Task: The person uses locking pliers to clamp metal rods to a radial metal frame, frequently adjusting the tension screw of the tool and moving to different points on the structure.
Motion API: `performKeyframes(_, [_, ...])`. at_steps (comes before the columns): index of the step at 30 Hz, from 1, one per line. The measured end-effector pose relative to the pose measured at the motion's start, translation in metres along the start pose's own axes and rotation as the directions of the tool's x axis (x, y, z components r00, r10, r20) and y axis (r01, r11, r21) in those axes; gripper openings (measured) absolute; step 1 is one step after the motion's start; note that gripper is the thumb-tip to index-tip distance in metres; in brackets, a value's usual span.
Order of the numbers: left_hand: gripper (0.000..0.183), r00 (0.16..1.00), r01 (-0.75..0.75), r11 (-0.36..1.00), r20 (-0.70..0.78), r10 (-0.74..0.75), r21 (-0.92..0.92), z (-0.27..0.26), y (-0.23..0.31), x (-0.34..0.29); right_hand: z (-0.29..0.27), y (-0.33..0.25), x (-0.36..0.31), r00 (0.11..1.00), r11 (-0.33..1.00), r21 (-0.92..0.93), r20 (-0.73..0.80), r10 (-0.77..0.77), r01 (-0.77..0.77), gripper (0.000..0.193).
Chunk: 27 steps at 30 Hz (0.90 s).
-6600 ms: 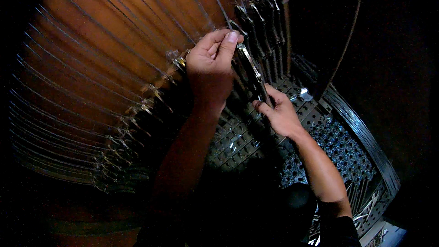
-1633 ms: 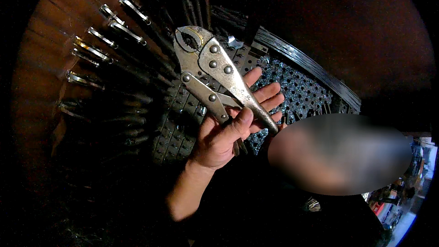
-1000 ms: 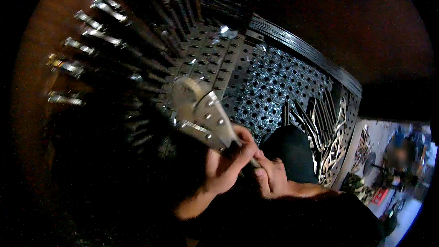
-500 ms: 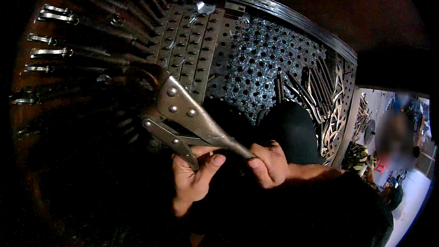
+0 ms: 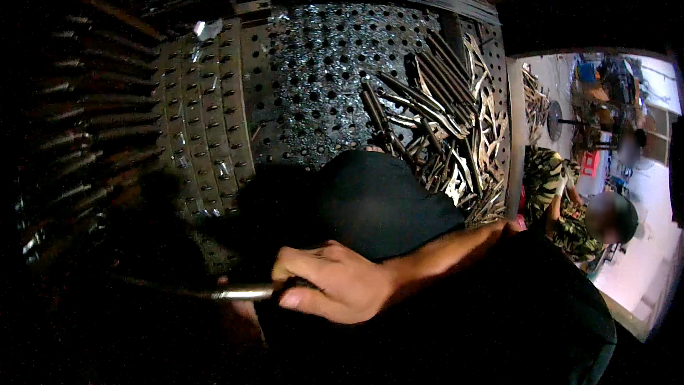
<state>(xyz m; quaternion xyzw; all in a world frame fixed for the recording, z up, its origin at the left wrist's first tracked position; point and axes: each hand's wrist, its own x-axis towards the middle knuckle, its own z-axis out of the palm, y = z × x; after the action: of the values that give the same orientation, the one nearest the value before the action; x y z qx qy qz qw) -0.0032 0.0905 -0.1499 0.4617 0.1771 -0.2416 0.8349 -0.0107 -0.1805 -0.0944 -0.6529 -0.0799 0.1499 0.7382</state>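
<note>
In the head view my right hand point(image 5: 340, 284) is closed round the handle of a pair of locking pliers point(image 5: 244, 292), low and left of the middle. A bright stretch of the metal handle sticks out leftward from my fist. The jaw end is lost in deep shadow. My left hand point(image 5: 249, 319) shows only as a dim patch of skin just under the handle. Its fingers are hidden in the dark.
At the left, rows of similar pliers point(image 5: 121, 89) hang or stand. Beyond my black-clad knee point(image 5: 385, 196) lies a perforated metal plate point(image 5: 320, 64) strewn with shiny bits. Loose metal parts point(image 5: 456, 117) pile up on its right. A person in camouflage clothing point(image 5: 548, 185) works at far right.
The pliers have dropped lower and left into shadow, turning so that only the handle shows. My right hand moved left with them. My left hand sank into the dark. The whole view shifted.
</note>
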Motion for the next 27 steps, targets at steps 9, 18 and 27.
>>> performKeyframes(9, [0.039, 0.999, 0.031, 0.996, 0.017, -0.033, 0.079, -0.004, 0.012, 0.013, 0.0, 0.006, 0.003, 0.962, 0.916, -0.358, -0.13, -0.242, 0.182, 0.024])
performKeyframes(18, [0.044, 0.997, 0.063, 0.99, 0.037, -0.068, 0.127, 0.0, 0.02, 0.023, 0.004, 0.005, -0.012, 0.995, 0.974, -0.216, -0.057, -0.077, 0.064, 0.022])
performKeyframes(27, [0.05, 0.989, 0.111, 0.976, 0.073, -0.127, 0.189, 0.004, 0.026, 0.044, -0.068, 0.027, -0.036, 0.95, 0.892, -0.426, -0.185, -0.25, 0.152, 0.044])
